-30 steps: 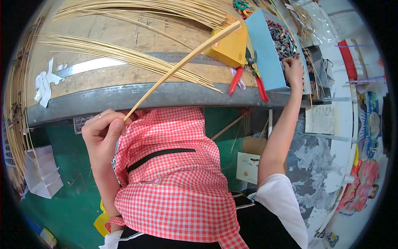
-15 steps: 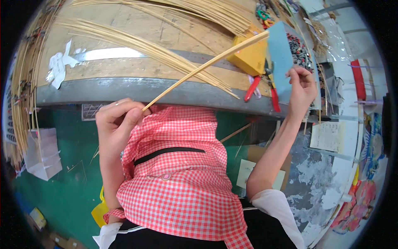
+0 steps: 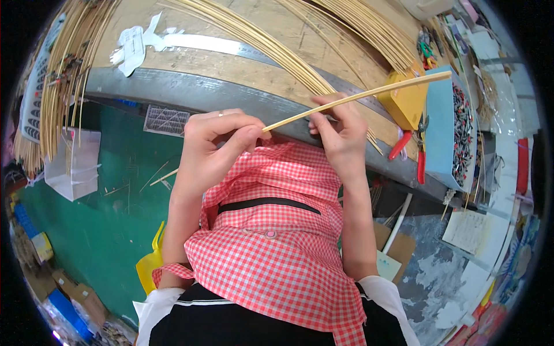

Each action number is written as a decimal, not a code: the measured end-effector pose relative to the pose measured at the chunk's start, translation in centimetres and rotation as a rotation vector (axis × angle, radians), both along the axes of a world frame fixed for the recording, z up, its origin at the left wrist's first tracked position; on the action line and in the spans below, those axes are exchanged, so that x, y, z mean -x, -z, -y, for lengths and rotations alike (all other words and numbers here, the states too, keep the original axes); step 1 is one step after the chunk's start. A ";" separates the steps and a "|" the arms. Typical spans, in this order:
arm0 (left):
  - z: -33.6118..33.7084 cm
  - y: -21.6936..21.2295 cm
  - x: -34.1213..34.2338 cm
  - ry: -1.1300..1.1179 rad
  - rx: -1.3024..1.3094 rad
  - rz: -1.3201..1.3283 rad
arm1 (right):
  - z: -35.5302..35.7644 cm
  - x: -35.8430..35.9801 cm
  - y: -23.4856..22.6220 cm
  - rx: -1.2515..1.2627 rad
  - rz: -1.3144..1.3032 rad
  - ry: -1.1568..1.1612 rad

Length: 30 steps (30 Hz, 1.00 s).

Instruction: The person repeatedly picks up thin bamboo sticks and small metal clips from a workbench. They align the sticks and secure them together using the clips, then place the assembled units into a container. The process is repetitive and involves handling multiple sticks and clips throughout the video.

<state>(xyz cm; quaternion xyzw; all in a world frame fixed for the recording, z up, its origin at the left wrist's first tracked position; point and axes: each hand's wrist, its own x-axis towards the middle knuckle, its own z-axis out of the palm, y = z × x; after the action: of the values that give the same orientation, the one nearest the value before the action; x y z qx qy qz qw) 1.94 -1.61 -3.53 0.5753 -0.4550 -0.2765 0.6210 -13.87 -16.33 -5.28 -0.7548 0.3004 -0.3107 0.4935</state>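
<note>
My left hand (image 3: 214,144) pinches the near end of a long, pale bamboo strip (image 3: 369,93) in front of my red checked apron (image 3: 271,230). The strip slants up to the right, its far end over a blue box (image 3: 441,124). My right hand (image 3: 341,135) holds the same strip a little further along, fingers curled over it, at the metal edge of the workbench (image 3: 190,92).
Bundles of thin bamboo strips (image 3: 277,46) lie across the wooden bench top and hang at the left (image 3: 55,86). A yellow box (image 3: 407,101), red-handled pliers (image 3: 418,150) and a steel ruler (image 3: 196,43) sit on the bench. Green floor (image 3: 115,219) lies below.
My right hand left the blue box at the right and came in to grip the strip near my left hand. The strip now lies flatter.
</note>
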 end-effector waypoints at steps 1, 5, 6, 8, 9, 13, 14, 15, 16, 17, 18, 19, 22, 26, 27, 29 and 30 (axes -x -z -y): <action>0.0 0.2 -0.1 0.001 0.000 -0.008 | 0.3 0.5 0.0 0.157 -0.131 -0.027; -0.1 0.6 -0.3 -0.004 0.002 -0.018 | 0.1 1.1 -0.8 0.590 -0.359 -0.075; 0.0 0.5 -0.3 -0.001 0.005 -0.015 | -0.3 1.2 -1.2 0.609 -0.436 -0.057; -0.1 0.4 -0.3 -0.001 -0.004 0.000 | -0.8 1.4 -2.0 0.527 -0.409 -0.055; -0.1 0.2 -0.2 0.000 -0.008 0.009 | -1.0 1.5 -2.2 0.487 -0.395 -0.052; 0.1 0.4 -0.2 -0.014 -0.003 0.072 | -2.7 1.6 -2.0 0.010 -0.044 -0.099; 0.1 0.5 -0.1 -0.031 0.002 0.098 | -3.3 1.4 -2.7 -0.085 -0.037 -0.112; 0.1 0.5 0.0 -0.045 0.009 0.122 | -3.8 1.3 -3.1 -0.178 -0.033 -0.121; 0.2 0.6 0.1 -0.059 0.015 0.145 | -4.1 1.3 -2.9 -0.250 0.037 -0.136; 0.3 0.6 0.2 -0.076 0.026 0.175 | -4.5 1.2 -2.6 -0.343 0.105 -0.126; 0.3 0.8 0.3 -0.093 0.036 0.207 | -4.8 1.1 -2.4 -0.436 0.175 -0.116; 0.4 0.9 0.4 -0.110 0.045 0.238 | -5.1 1.0 -2.1 -0.529 0.245 -0.105; 0.5 0.8 0.9 -0.126 0.055 0.247 | -5.6 0.8 -1.1 -0.657 0.411 -0.105; 0.7 0.9 1.2 -0.147 0.104 0.299 | -5.9 0.5 -0.4 -0.718 0.524 -0.081; 0.8 1.0 1.3 -0.149 0.112 0.302 | -5.9 0.5 -0.4 -0.718 0.535 -0.085; 0.8 1.0 1.4 -0.154 0.125 0.318 | -6.0 0.4 -0.4 -0.725 0.552 -0.086; 0.8 1.1 1.4 -0.159 0.129 0.330 | -6.0 0.3 -0.4 -0.732 0.556 -0.085</action>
<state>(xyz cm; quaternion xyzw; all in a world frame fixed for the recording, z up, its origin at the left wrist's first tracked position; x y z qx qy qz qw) 0.52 -2.44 -4.63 0.6058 -0.5208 -0.0988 0.5933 -14.21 -10.31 -4.83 -0.4304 0.2152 -0.3542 0.8018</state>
